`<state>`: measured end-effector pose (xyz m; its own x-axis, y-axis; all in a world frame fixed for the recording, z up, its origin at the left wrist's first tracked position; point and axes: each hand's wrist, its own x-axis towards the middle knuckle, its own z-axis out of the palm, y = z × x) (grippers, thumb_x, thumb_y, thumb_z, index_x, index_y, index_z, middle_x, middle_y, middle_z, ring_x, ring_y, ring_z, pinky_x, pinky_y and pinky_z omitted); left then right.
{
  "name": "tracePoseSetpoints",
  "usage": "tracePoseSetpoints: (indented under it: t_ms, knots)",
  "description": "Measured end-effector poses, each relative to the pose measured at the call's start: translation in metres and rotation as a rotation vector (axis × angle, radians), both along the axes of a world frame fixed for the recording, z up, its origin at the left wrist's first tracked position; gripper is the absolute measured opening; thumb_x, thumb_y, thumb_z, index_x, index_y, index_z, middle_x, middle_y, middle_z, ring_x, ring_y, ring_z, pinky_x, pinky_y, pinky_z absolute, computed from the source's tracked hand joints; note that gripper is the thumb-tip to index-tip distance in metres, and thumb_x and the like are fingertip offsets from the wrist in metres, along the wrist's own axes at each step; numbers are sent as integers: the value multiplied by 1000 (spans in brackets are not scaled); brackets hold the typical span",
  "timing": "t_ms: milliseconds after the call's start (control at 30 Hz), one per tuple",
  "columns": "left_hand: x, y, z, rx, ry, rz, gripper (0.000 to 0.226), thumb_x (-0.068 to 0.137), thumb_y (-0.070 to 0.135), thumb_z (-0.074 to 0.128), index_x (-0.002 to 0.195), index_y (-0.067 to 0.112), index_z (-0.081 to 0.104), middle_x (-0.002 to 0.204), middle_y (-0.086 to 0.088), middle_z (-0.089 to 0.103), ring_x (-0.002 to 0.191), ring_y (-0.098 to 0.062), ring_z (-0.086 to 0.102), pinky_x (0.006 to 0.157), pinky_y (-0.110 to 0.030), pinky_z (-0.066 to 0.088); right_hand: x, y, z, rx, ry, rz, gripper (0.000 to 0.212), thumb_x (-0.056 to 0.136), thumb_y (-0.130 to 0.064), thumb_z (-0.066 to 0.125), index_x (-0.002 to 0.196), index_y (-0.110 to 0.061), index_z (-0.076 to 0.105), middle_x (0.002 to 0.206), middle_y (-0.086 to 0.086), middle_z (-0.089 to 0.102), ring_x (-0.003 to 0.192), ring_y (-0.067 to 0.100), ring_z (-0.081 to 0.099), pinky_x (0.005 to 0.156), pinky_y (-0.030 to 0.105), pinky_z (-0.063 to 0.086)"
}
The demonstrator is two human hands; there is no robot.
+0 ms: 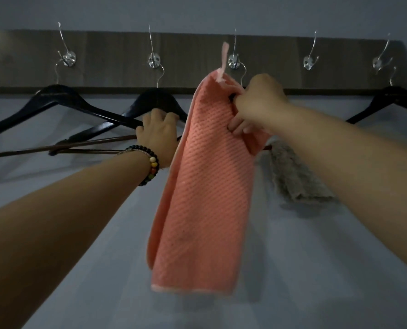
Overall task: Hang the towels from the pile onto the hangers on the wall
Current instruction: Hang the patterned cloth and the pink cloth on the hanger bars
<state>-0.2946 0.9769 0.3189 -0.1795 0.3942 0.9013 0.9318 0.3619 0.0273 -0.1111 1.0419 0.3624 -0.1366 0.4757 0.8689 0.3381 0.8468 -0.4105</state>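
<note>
A pink waffle-textured towel (205,186) hangs folded over the third hanger, whose black shoulder shows only as a small dark spot beside my fingers. My right hand (257,105) pinches the towel's upper right edge near the hanger's neck. My left hand (158,130) grips the right arm of the second black hanger (155,98), just left of the towel. A grey towel (292,174) hangs behind my right forearm, partly hidden. The towel pile is out of view.
A dark wooden rail (193,55) on the pale wall carries several chrome hooks. Another black hanger (53,96) hangs at the far left, and one more black hanger (397,98) hangs at the far right. The fourth hook (310,61) holds nothing.
</note>
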Motion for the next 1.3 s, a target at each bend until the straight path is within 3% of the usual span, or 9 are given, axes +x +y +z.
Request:
tracePoseSetpoints:
  t_ms: [133, 300, 367, 467, 733, 900, 1067, 1200, 1300]
  knots:
    - [6, 3, 3, -122, -31, -27, 36, 90, 38, 54, 116, 12, 55, 120, -13, 54, 112, -34, 50, 94, -55, 44, 1, 8, -8, -52, 83, 112, 22, 90, -18, 49, 85, -2, 64, 67, 12, 72, 54, 26, 70, 56, 41, 60]
    - [20, 1, -8, -213, -170, -91, 31, 92, 40, 54, 110, 16, 57, 109, -4, 60, 98, -22, 57, 86, -39, 49, 9, 15, -8, 26, 149, 84, 30, 79, -31, 49, 84, -10, 69, 82, 14, 71, 72, 32, 69, 67, 39, 58]
    - [28, 2, -10, -223, -268, -174, 27, 94, 36, 55, 108, 14, 56, 101, 1, 62, 92, -17, 59, 77, -31, 47, 15, 18, -6, 78, 144, 23, 26, 85, -27, 52, 85, -9, 71, 87, 15, 71, 80, 32, 66, 67, 30, 49]
    - [38, -1, -14, -160, -458, -414, 16, 97, 26, 51, 105, 12, 56, 90, 0, 70, 78, -12, 67, 66, -25, 50, 24, 25, -8, 160, 159, -67, 22, 90, -22, 52, 91, -9, 69, 95, 15, 70, 94, 35, 62, 71, 30, 36]
    - [82, -40, -10, -138, -514, -560, 14, 101, 23, 45, 97, 21, 58, 74, 0, 68, 48, 2, 56, 55, -17, 48, 29, 38, -52, 191, 60, 217, 41, 95, -23, 50, 135, -16, 45, 111, 1, 67, 96, 16, 60, 79, 23, 37]
    - [95, -60, 5, -130, -620, -550, 15, 100, 21, 48, 104, 15, 61, 72, -3, 67, 47, -1, 57, 53, -16, 50, 34, 43, -64, 292, -73, 252, 38, 101, -31, 38, 137, -18, 42, 92, 2, 63, 76, 16, 58, 74, 34, 49]
    - [98, -70, 9, 3, -694, -624, 21, 98, 18, 51, 110, 5, 62, 78, -8, 71, 54, -6, 62, 61, -22, 51, 35, 41, -45, 292, -206, 308, 34, 100, -38, 34, 126, -17, 41, 92, 1, 60, 85, 20, 56, 77, 36, 42]
    - [86, -84, -8, 93, -1032, -1088, 38, 94, 21, 38, 119, 2, 59, 103, -16, 73, 84, -20, 71, 71, -28, 52, 34, 32, -29, 213, -384, 324, 34, 102, -38, 28, 83, -23, 52, 85, -3, 57, 81, 16, 53, 73, 33, 38]
    - [72, -83, -30, 109, -1146, -1277, 53, 79, 20, 33, 123, 6, 60, 118, -17, 68, 105, -26, 66, 91, -40, 44, 30, 30, -22, 170, -511, 306, 44, 102, -41, 28, 78, -21, 59, 89, -1, 60, 85, 15, 55, 80, 33, 37]
